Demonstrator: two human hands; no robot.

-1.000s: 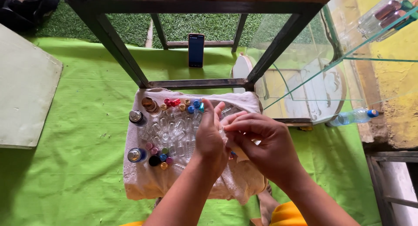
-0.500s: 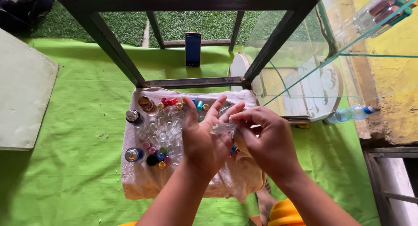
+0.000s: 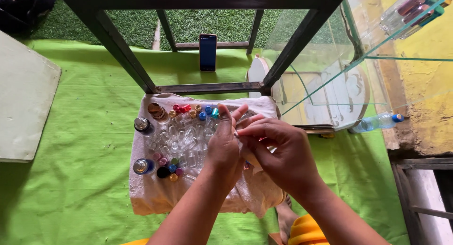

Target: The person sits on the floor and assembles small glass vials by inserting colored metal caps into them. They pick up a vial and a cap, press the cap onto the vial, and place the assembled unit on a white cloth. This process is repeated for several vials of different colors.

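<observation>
Lime-green cloth (image 3: 71, 188) covers pretty much the whole floor, and on top of it sits a cream towel (image 3: 155, 198) loaded with a cluster of tiny clear glass vials (image 3: 181, 141). Both hands are up over the right half of that towel. Left hand (image 3: 224, 143) has its fingers spread and pointing away from the body, thumb side tucked against the right hand (image 3: 278, 153), whose fingers curl in with thumb and forefinger pinched together right at the left hand's fingertips. Looks like something small and clear is pinched between the two hands, but it's too hidden to say what exactly, so I can't tell what the pinch is closed on. Along the top edge of the vials there's a row of little coloured caps (image 3: 193, 110), red, gold and blue ones, and another bunch of caps (image 3: 170, 164) sits near the lower left of the pile. Three bigger bottles with metallic tops (image 3: 141, 165) stand along the towel's left side. Just beyond the towel is a dark metal frame (image 3: 207, 88) with glass panels (image 3: 325, 70), and a phone (image 3: 207, 51) stands upright behind it. A plastic water bottle with a blue cap (image 3: 377, 122) lies off to the right.
</observation>
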